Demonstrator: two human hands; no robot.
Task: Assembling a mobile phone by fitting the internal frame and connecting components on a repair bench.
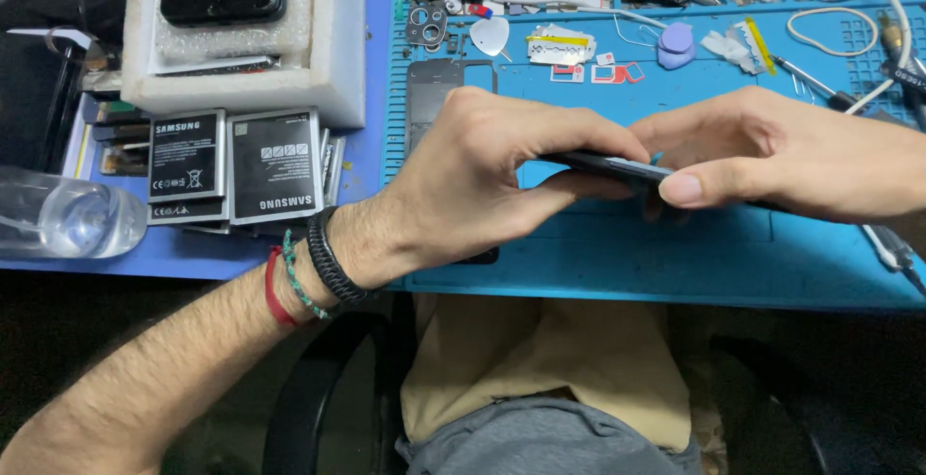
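Frame centre: left hand (482, 181) and right hand (772, 152) both pinched on a dark smartphone (608, 164), held edge-on above the blue repair mat (598, 253); steady, even grip advisable — batteries (236, 166) lie at left.

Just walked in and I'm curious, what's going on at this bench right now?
A person seated at a blue work mat holds a thin dark phone edge-on between both hands. The left hand grips one end, the right hand pinches the other, thumb along its edge. Two flat phone batteries lie to the left by a clear plastic bottle; small parts and a white pick lie at the mat's far edge.
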